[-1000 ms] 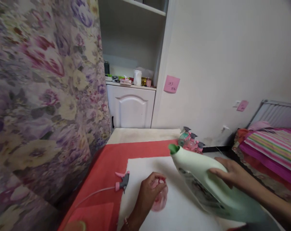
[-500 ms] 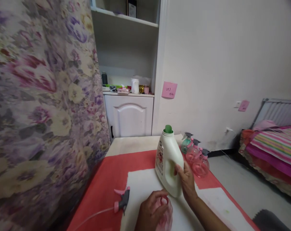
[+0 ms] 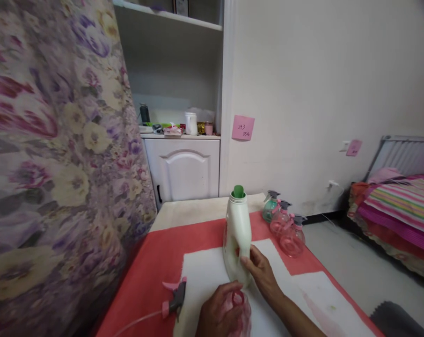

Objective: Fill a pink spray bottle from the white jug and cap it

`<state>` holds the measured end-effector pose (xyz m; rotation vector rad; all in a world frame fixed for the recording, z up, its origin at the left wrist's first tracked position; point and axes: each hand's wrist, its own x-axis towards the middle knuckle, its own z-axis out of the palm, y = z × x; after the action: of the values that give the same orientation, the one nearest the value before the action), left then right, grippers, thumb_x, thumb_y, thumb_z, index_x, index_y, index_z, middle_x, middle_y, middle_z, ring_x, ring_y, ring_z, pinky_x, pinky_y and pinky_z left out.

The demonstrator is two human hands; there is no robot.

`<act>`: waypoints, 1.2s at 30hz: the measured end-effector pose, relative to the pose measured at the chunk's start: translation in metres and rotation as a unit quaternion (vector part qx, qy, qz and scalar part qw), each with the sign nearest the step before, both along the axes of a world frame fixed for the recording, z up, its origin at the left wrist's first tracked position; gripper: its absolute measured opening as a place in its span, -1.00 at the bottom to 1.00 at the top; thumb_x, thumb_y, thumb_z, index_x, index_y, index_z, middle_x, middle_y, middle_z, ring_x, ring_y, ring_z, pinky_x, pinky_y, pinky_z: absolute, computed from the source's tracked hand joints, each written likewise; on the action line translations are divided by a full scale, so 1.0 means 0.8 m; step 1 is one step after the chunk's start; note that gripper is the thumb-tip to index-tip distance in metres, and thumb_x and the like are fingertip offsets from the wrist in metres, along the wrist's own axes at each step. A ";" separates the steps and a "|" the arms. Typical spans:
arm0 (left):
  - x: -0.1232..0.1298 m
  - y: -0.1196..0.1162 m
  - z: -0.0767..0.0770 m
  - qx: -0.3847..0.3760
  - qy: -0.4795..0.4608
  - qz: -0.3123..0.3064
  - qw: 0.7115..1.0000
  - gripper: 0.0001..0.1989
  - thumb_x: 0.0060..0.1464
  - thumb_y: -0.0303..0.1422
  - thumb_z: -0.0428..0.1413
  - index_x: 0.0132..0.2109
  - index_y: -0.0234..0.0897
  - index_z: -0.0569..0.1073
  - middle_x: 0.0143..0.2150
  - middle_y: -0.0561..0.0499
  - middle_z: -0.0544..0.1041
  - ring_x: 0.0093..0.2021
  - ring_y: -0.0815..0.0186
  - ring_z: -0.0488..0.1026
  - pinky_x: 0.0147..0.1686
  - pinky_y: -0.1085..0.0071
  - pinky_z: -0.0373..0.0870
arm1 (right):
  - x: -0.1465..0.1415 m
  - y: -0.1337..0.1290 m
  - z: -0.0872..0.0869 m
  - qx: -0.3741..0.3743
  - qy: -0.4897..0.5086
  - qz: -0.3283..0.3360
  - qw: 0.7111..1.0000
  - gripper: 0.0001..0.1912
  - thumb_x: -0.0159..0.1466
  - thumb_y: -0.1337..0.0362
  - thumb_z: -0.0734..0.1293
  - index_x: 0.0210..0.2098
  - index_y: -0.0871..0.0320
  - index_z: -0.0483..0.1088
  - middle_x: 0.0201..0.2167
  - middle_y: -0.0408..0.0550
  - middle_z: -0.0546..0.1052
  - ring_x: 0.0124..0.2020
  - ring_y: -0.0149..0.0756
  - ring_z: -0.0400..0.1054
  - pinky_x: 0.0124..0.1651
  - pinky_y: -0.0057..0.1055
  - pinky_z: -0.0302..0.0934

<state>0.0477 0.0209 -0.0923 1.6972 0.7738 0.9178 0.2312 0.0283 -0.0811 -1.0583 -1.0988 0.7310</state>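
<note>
Over wht sheet (image 3: 200,274), R grip (image 3: 263,275) clasps jug (image 3: 232,229) by handle (image 3: 246,238); L grip (image 3: 215,311) pinches pink btl (image 3: 246,314) nr jug's base.

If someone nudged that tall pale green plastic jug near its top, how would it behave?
The tall pale green plastic jug might tip rather than slide, being much taller than wide. It is probably fairly stiff: no dent shows where the right hand grips its handle. Its smooth surface may be slippery when wet.
</note>
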 end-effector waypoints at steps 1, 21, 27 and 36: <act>-0.001 0.003 -0.008 0.008 0.003 0.001 1.000 -0.43 -0.04 0.09 0.14 0.01 -0.18 0.53 0.02 -0.11 0.61 0.06 0.07 0.51 0.09 0.25 0.42 | 0.008 -0.005 -0.002 -0.002 -0.009 -0.001 1.000 -0.57 0.16 0.00 0.41 -0.08 0.12 0.45 -0.15 -0.01 0.57 -0.11 -0.11 0.44 -0.03 -0.26 0.35; -0.061 -0.063 -0.088 0.216 0.514 0.124 0.821 -0.22 0.07 -0.01 0.05 0.33 -0.37 0.19 0.39 -0.23 0.11 0.38 -0.10 0.06 0.29 -0.15 0.08 | 0.059 -0.191 -0.109 -0.026 -0.289 -0.042 0.956 -0.75 0.28 0.24 0.29 -0.05 0.02 0.46 -0.10 0.03 0.59 -0.05 -0.15 0.49 0.05 -0.31 0.41; -0.039 -0.080 -0.062 0.188 0.567 0.169 0.784 -0.24 0.12 0.00 -0.04 0.35 -0.36 0.15 0.41 -0.20 0.04 0.40 -0.05 0.02 0.31 -0.12 0.00 | 0.059 -0.192 -0.105 -0.016 -0.272 -0.023 0.962 -0.78 0.30 0.25 0.26 -0.07 0.03 0.44 -0.13 0.00 0.57 -0.07 -0.17 0.48 0.03 -0.28 0.39; -0.055 -0.104 -0.025 0.090 0.608 0.132 0.778 -0.15 0.07 0.04 -0.03 0.38 -0.34 0.03 0.46 -0.16 -0.11 0.45 -0.01 -0.19 0.34 -0.07 -0.15 | 0.062 -0.199 -0.099 -0.016 -0.210 0.008 0.977 -0.80 0.29 0.26 0.26 -0.12 0.02 0.45 -0.18 -0.03 0.56 -0.12 -0.13 0.47 -0.01 -0.25 0.37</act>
<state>0.0033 -0.0627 -0.1126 2.3322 1.8370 -0.1070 0.2805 -0.1305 -0.1601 -1.2681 -1.4606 0.5506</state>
